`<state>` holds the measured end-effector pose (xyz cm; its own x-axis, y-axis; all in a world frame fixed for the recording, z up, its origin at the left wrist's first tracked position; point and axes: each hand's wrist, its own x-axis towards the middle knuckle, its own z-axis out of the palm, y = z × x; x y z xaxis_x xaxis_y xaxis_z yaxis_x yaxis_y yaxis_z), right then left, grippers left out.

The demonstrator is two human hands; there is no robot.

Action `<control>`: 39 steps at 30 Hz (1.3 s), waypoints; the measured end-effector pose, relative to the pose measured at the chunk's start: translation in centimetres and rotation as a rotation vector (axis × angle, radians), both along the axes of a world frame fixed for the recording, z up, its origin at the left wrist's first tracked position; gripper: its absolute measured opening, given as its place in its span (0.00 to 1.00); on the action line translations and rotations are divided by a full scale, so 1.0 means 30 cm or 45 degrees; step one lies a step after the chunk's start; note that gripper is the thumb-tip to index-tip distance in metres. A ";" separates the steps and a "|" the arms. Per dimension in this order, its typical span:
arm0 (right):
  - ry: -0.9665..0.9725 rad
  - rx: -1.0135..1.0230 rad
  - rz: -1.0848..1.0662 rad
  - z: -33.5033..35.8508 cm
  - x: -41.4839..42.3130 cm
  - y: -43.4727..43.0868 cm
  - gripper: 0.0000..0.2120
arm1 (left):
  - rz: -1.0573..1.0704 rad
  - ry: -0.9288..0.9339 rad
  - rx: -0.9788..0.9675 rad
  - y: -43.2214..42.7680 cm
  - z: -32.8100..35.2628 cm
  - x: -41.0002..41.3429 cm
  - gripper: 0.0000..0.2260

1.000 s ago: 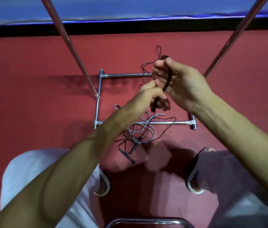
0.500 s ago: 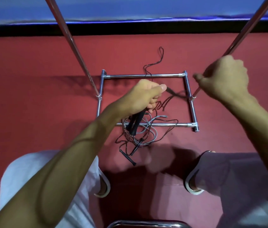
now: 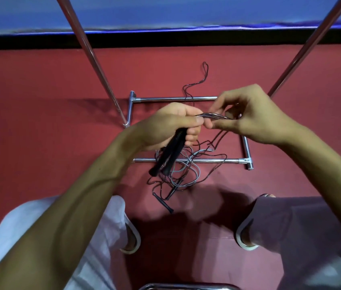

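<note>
Above the red floor [image 3: 39,143], the grip of the left hand [image 3: 171,126] is curled round two black skipping-rope handles [image 3: 171,151] that jut downward. The right hand [image 3: 255,120] pinches a bunch of thin cord [image 3: 211,116] just beside the left thumb, over the chrome frame [image 3: 175,99] and the tangle of loose cord [image 3: 184,172] across its near bar. This looks like the coiling step; next, the pinched loop probably needs tucking into the left grip without snagging the tangle. Half a second earlier the right hand was out by the right pole [image 3: 303,51], and it has since come back in.

Lighting: dim, warm, from overhead.
Dark shadows on red floor [image 3: 39,143]; glare streaks on metal poles [image 3: 94,59]; edges bowed by wide lens.
</note>
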<state>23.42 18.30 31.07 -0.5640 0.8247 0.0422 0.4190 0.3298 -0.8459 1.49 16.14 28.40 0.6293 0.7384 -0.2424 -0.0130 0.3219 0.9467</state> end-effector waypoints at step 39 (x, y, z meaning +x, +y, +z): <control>0.155 -0.164 -0.115 -0.088 0.018 0.057 0.12 | 0.402 -0.097 -0.173 0.026 0.023 -0.004 0.12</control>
<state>23.96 20.01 28.43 -0.4849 0.8746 -0.0035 0.3339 0.1814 -0.9250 1.36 16.91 29.09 0.3950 0.8638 -0.3128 -0.2009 0.4135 0.8881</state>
